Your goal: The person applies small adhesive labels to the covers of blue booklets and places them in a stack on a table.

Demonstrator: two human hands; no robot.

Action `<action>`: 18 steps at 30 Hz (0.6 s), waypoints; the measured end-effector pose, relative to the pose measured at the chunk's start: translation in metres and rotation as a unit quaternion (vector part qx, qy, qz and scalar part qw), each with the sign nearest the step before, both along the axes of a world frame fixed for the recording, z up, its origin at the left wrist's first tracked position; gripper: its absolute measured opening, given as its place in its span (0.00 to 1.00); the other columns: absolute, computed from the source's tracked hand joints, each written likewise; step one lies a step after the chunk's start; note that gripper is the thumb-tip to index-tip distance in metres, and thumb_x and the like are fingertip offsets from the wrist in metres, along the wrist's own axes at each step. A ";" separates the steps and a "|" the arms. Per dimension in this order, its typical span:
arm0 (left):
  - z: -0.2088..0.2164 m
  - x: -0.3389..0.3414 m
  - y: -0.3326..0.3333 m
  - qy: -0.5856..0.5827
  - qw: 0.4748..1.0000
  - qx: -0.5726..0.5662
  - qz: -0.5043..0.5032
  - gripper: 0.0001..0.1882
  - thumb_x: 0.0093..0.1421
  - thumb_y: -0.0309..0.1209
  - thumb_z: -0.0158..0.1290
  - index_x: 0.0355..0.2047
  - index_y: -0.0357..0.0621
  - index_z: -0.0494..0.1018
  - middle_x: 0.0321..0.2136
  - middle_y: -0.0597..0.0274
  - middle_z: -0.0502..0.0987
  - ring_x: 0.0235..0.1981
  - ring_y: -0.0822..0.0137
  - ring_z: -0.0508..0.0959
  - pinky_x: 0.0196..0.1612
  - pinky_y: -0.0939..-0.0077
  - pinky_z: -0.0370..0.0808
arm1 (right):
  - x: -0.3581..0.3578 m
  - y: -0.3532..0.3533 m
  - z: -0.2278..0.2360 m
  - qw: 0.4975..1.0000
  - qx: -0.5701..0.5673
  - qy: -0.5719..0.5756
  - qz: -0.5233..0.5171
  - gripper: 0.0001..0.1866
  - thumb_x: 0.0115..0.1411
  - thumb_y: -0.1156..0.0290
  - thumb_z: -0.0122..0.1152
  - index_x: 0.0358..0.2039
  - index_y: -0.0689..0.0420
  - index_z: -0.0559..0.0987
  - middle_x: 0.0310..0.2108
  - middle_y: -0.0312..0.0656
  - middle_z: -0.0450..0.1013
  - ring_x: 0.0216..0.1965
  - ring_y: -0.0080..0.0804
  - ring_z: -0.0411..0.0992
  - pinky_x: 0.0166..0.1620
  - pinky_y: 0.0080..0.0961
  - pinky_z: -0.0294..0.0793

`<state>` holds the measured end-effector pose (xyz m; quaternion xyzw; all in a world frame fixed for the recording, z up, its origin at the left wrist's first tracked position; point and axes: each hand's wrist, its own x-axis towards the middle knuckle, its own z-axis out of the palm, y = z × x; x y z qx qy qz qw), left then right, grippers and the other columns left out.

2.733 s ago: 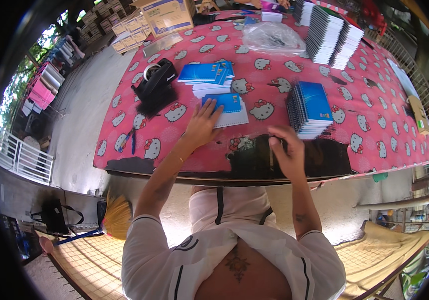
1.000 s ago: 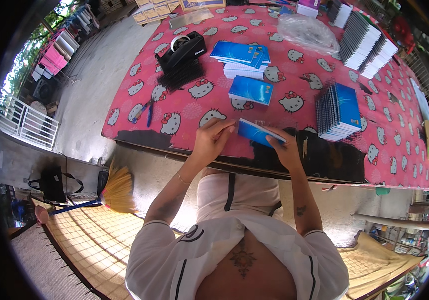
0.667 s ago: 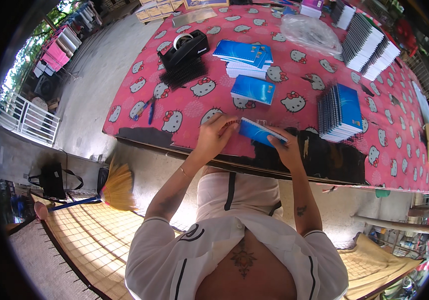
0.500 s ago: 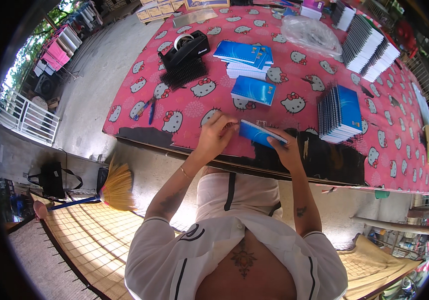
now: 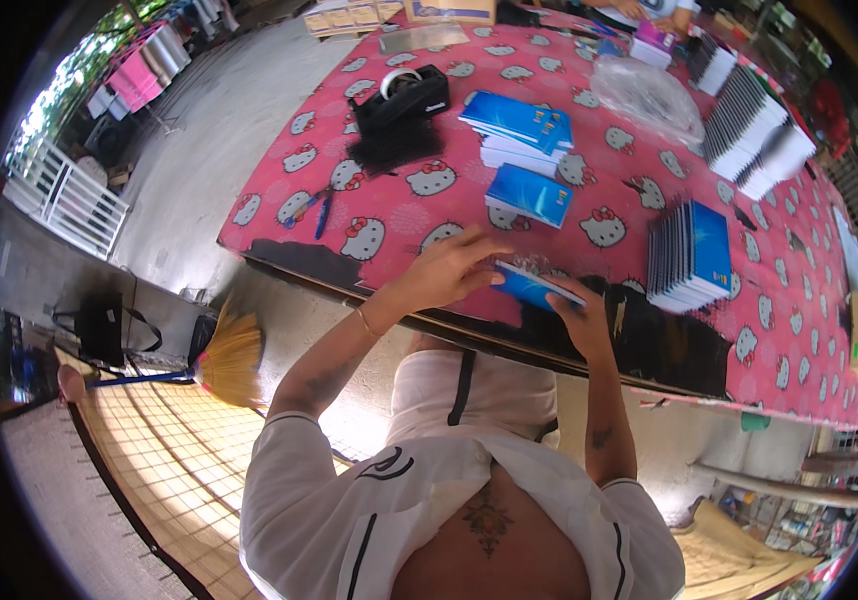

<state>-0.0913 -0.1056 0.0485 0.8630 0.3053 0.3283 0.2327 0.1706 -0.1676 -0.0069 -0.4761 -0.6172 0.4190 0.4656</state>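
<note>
Over the near edge of the table, a thin blue-covered notebook (image 5: 527, 288) is tilted, its white page edges facing up. My right hand (image 5: 585, 315) grips its right end, thumb on the cover. At the opposite end, my left hand (image 5: 457, 268) has closed thumb and fingers on the corner and far edge; the exact fingertip contact is partly hidden. Just beyond lie a small pile of blue notebooks (image 5: 529, 195) and a taller stack of them (image 5: 519, 125). To the right stands a row of spiral-bound blue notebooks (image 5: 689, 257).
On the pink patterned tabletop (image 5: 279, 220) sit a black tape dispenser (image 5: 404, 100), black binding coils (image 5: 394, 148) and a blue-handled tool (image 5: 322, 215). Farther off are clear plastic (image 5: 646, 98) and more spiral notebooks (image 5: 744, 125). Another person's hand (image 5: 631, 8) shows at the far edge.
My left hand has gone from a pinch beside the notebook's left end to reaching over its corner. The notebook has tipped more edge-up. The view has shifted, and another person appears at the far side.
</note>
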 end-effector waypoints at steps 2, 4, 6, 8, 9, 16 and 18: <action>-0.008 -0.012 0.011 0.049 0.999 -0.008 -0.022 0.10 0.59 0.30 0.61 0.40 0.43 0.76 0.33 0.53 0.78 0.34 0.51 0.80 0.35 0.59 0.76 | -0.002 -0.004 0.003 1.000 0.003 -0.021 -0.001 0.14 0.64 0.72 0.62 0.49 0.63 0.81 0.42 0.42 0.80 0.42 0.24 0.74 0.49 0.23 0.72; -0.005 -0.011 0.010 -0.023 0.997 0.033 -0.066 0.14 0.59 0.36 0.60 0.45 0.49 0.77 0.36 0.56 0.75 0.34 0.52 0.79 0.35 0.61 0.76 | -0.003 -0.004 0.000 1.000 0.010 -0.023 -0.003 0.15 0.64 0.70 0.63 0.49 0.64 0.80 0.42 0.43 0.80 0.43 0.25 0.74 0.49 0.25 0.72; 0.003 -0.004 0.002 0.118 0.992 0.034 -0.001 0.23 0.61 0.41 0.58 0.55 0.49 0.73 0.46 0.55 0.73 0.45 0.54 0.77 0.41 0.58 0.74 | -0.005 -0.008 -0.005 0.999 -0.003 0.015 -0.031 0.17 0.64 0.70 0.63 0.49 0.66 0.80 0.43 0.44 0.79 0.43 0.27 0.74 0.50 0.26 0.72; 0.020 0.014 -0.019 0.236 0.952 0.161 0.111 0.33 0.61 0.46 0.57 0.62 0.43 0.66 0.57 0.53 0.70 0.58 0.55 0.71 0.53 0.51 0.70 | -0.015 -0.012 0.009 0.997 0.010 0.058 -0.056 0.17 0.64 0.70 0.62 0.49 0.68 0.79 0.43 0.44 0.78 0.43 0.28 0.74 0.49 0.27 0.73; 0.014 0.021 -0.028 0.202 0.943 0.212 0.160 0.36 0.60 0.48 0.57 0.63 0.41 0.64 0.60 0.53 0.68 0.62 0.55 0.67 0.58 0.48 0.64 | -0.023 -0.015 0.017 0.995 0.035 0.069 -0.062 0.17 0.65 0.71 0.61 0.50 0.69 0.78 0.43 0.44 0.78 0.42 0.29 0.74 0.48 0.27 0.73; -0.011 0.015 -0.052 0.052 0.933 0.298 0.194 0.30 0.63 0.45 0.56 0.61 0.43 0.67 0.57 0.56 0.70 0.62 0.56 0.68 0.67 0.39 0.51 | -0.023 -0.011 0.025 0.998 0.011 0.054 -0.035 0.18 0.65 0.68 0.59 0.50 0.69 0.78 0.41 0.44 0.78 0.38 0.29 0.74 0.42 0.27 0.73; 0.009 0.011 -0.025 0.121 0.968 0.191 0.108 0.17 0.63 0.41 0.56 0.48 0.47 0.74 0.43 0.63 0.77 0.51 0.59 0.75 0.64 0.41 0.56 | -0.022 -0.011 0.026 0.999 0.016 0.045 -0.016 0.19 0.65 0.67 0.60 0.50 0.69 0.78 0.41 0.44 0.78 0.39 0.29 0.73 0.42 0.27 0.73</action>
